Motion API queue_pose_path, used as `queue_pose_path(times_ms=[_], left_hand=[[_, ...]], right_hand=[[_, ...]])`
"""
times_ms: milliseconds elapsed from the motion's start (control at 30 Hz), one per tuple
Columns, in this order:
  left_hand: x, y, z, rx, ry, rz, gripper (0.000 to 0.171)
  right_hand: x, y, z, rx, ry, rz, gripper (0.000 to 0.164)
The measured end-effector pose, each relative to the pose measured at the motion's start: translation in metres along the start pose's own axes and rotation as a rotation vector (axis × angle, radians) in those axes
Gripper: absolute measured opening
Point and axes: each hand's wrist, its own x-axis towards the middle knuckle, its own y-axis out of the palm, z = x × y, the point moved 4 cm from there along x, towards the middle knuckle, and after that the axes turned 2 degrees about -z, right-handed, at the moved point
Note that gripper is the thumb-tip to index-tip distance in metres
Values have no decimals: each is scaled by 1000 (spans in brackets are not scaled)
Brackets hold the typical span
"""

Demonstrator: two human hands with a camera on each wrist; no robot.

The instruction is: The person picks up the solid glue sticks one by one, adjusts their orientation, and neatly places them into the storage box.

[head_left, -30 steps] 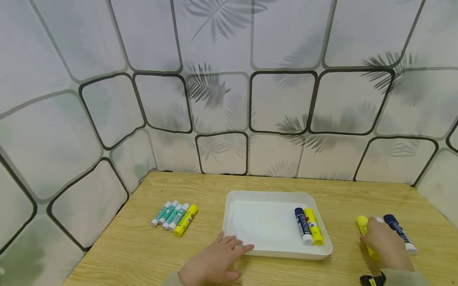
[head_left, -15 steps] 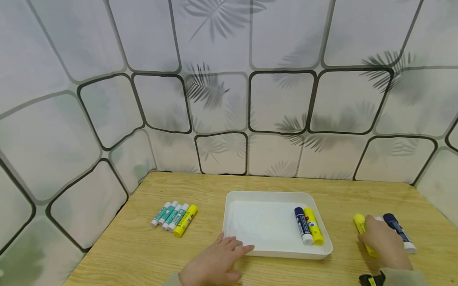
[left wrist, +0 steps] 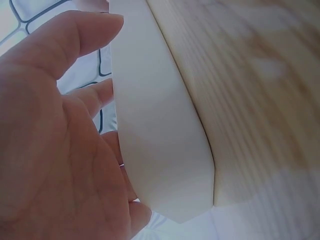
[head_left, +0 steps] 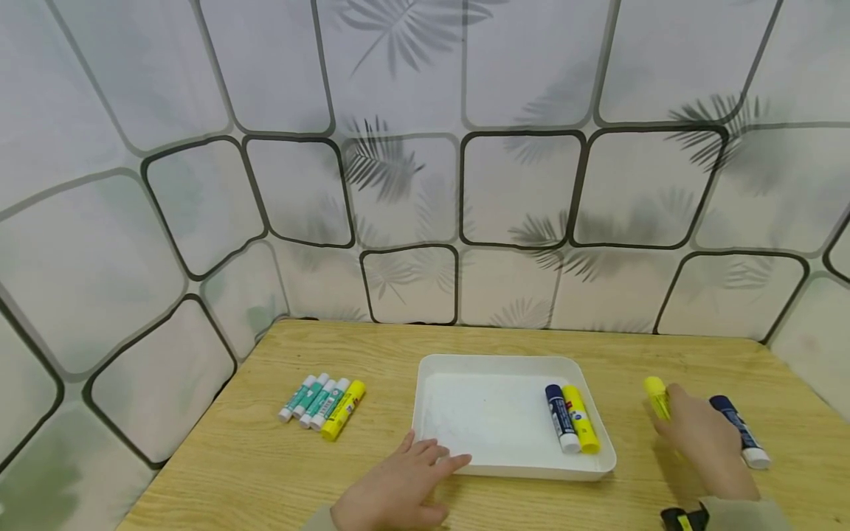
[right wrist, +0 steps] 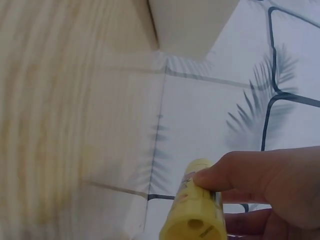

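Note:
In the head view my right hand (head_left: 702, 436) grips a yellow glue stick (head_left: 656, 397), its end poking out past the fingers. The right wrist view shows this glue stick (right wrist: 192, 215) from one end, with the thumb pressed along its side. A navy glue stick with a white end (head_left: 740, 431) lies on the table just right of that hand. My left hand (head_left: 406, 479) rests with spread fingers on the near left rim of a white tray (head_left: 511, 470). Inside the tray's right side lie a navy glue stick (head_left: 562, 419) and a yellow one (head_left: 581, 419), side by side.
On the left of the wooden table (head_left: 252, 472), several green-and-white glue sticks (head_left: 317, 400) lie in a slanted row, with a yellow glue stick (head_left: 344, 411) at its right end. A patterned curtain (head_left: 412, 192) stands behind the table and along its left side.
My right hand has moved left and slightly away from me with the yellow glue stick, leaving the navy one on the table. The left hand and tray have stayed in place.

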Motion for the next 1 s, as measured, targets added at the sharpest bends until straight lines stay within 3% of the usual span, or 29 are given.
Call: queue_pose_path(times_ms=[600, 1000], left_hand=[[0, 0, 1, -17, 39, -19, 65], [0, 1, 2, -24, 30, -7, 65]], right_hand=[[-26, -33, 39, 40, -72, -473, 48], [-31, -41, 53, 60, -60, -565, 49]])
